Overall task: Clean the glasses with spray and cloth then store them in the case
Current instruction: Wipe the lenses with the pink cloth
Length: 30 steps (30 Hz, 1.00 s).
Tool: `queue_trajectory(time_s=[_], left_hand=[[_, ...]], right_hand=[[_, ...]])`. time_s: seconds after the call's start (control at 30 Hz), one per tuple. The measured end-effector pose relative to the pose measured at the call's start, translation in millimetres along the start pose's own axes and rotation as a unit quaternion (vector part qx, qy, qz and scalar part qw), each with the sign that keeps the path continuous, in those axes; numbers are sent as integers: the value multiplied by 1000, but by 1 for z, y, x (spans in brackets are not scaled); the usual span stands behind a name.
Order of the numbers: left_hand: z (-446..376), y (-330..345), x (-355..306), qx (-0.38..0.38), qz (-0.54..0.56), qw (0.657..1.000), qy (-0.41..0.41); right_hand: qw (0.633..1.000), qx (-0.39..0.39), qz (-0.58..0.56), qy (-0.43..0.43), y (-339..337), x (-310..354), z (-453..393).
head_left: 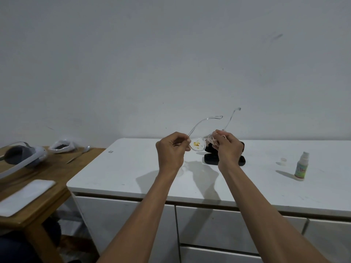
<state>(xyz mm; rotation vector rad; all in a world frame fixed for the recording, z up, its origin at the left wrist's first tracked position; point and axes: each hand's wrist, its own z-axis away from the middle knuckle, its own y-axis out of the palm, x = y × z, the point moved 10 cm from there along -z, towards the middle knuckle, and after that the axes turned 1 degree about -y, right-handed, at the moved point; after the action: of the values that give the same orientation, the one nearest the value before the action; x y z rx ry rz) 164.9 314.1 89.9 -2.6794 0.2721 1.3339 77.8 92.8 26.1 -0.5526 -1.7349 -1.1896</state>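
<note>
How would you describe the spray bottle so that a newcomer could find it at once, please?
Look at the white cabinet against the wall and follow its top to the right end. The spray bottle stands upright there, to the right of both hands and the dark case. It is the only tall thing on that top, pale green, with a small clear cap lying just to its left.

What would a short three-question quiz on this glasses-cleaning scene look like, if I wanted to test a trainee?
1. True or false: the spray bottle stands upright on the white cabinet, with its small clear cap off beside it.
2. Which lens of the glasses shows a yellow smear? A) the one by the left hand B) the one by the right hand
3. Fill in: the open black case lies on the cabinet, partly hidden behind the ___ hand.

Key: 1 true; 2 A; 3 right.
</note>
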Motion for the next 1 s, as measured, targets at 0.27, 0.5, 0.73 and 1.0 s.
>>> queue_trajectory(time_s=[0.27, 0.5, 0.73, 1.0], left_hand=[[-4, -4, 15, -23, 15, 999, -33], [-5, -21, 37, -35, 32, 995, -87], [1, -33, 54, -47, 34, 992, -114], [2, -22, 31, -40, 28, 996, -76]], right_hand=[[993, 103, 48, 28, 19, -8, -3], [952, 273, 134, 35, 25, -13, 15], [943, 292, 162, 6, 14, -12, 24], [982, 102, 148, -54, -8, 9, 16]])
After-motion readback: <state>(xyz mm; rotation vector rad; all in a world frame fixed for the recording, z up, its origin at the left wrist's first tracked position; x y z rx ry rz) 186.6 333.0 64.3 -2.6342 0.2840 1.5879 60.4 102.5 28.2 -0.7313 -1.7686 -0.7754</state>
